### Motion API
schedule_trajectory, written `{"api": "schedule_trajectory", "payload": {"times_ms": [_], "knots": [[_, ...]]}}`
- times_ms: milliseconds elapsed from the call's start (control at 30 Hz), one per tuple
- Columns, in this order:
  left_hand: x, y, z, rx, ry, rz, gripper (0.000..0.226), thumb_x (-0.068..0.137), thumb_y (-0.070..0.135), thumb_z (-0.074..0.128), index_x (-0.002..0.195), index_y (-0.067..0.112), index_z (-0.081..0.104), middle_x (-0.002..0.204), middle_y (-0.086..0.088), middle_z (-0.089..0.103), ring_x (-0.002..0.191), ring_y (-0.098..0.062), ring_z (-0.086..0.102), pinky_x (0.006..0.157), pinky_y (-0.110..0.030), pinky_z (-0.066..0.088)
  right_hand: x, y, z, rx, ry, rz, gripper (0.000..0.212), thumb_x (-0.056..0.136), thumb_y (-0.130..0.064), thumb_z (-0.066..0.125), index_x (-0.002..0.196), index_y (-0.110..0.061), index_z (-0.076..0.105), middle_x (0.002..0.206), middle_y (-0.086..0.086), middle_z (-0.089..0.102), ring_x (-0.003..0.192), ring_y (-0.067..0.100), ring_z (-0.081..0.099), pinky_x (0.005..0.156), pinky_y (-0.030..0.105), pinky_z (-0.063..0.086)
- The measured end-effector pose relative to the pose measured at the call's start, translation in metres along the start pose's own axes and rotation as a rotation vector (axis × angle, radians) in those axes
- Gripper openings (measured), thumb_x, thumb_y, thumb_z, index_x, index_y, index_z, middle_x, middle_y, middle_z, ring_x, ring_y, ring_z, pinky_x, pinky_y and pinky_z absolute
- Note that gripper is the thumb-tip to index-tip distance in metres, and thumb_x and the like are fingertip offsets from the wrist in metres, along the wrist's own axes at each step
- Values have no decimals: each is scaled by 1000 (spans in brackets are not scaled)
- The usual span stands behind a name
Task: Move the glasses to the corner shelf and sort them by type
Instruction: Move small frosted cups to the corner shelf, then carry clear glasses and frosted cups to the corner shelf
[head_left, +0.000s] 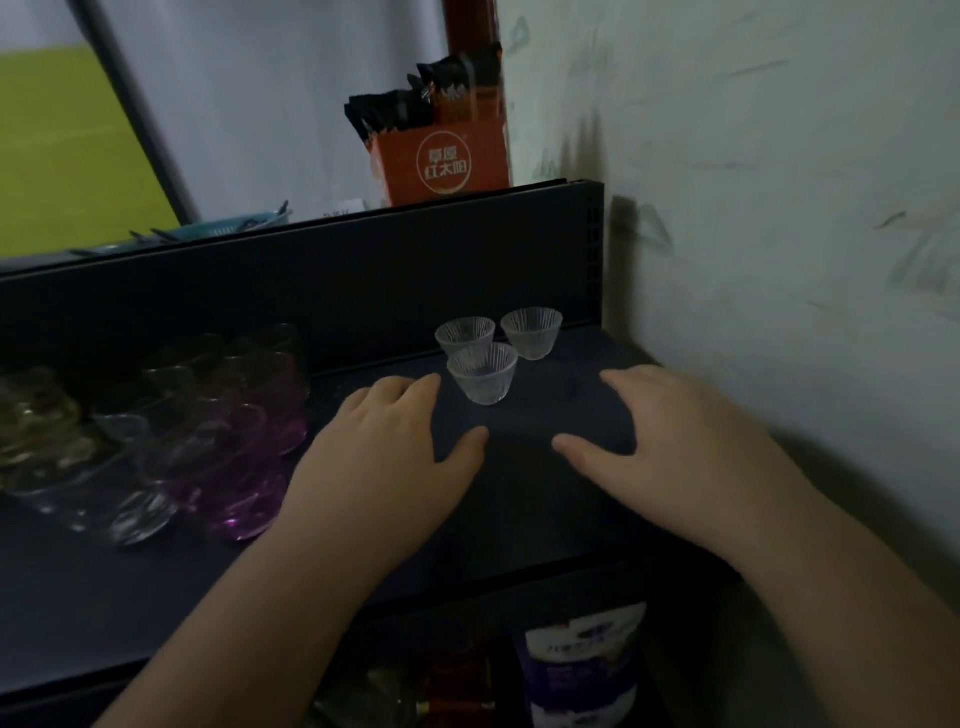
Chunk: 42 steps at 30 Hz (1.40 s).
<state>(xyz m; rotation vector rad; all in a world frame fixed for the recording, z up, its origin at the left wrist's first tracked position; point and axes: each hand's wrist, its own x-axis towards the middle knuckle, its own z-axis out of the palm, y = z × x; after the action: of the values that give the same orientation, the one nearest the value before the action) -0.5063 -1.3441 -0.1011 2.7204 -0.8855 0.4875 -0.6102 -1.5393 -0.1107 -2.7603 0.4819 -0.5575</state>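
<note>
Three small clear ribbed cups (483, 371) stand upright in a tight group near the back right of the dark shelf (519, 499), by the wall corner. My left hand (387, 452) lies flat on the shelf just left of the front cup, fingers relaxed, holding nothing. My right hand (660, 441) rests flat to the right of the cups, also holding nothing. On the shelf's left side stand purple glasses (249, 441), clear glasses (119, 499) and amber-tinted glasses (36, 421), packed close together.
An orange box of black sachets (441, 156) stands behind the shelf's raised back panel (311, 275). A teal basket (228, 226) sits at the back left. The wall (779, 208) closes the right side. Packaged goods (582, 670) fill the lower shelf.
</note>
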Motion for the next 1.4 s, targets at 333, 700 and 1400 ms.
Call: {"api": "schedule_trajectory", "payload": {"times_ms": [333, 700, 1400], "knots": [[-75, -41, -59, -53, 74, -11, 88, 76, 77, 20, 151, 32, 27, 154, 16, 31, 138, -4, 29, 106, -21, 22, -35, -72, -6, -12, 21, -120, 76, 82, -82, 31, 128, -26, 54, 128, -8, 57, 115, 13, 51, 95, 32, 43], [-179, -201, -125, 108, 105, -263, 88, 81, 79, 26, 152, 27, 26, 155, 10, 32, 141, -11, 24, 110, -28, 25, -75, -249, 32, -11, -39, -336, 83, 83, -82, 27, 148, -32, 38, 142, -12, 47, 127, 11, 45, 100, 32, 42], [-327, -410, -181, 254, 110, -599, 99, 80, 80, 31, 155, 18, 14, 159, -3, 23, 146, -22, 17, 114, -37, 24, -119, -490, 123, 27, -119, -598, 81, 86, -79, 31, 153, -32, 28, 148, -10, 41, 132, 13, 40, 103, 35, 41]]}}
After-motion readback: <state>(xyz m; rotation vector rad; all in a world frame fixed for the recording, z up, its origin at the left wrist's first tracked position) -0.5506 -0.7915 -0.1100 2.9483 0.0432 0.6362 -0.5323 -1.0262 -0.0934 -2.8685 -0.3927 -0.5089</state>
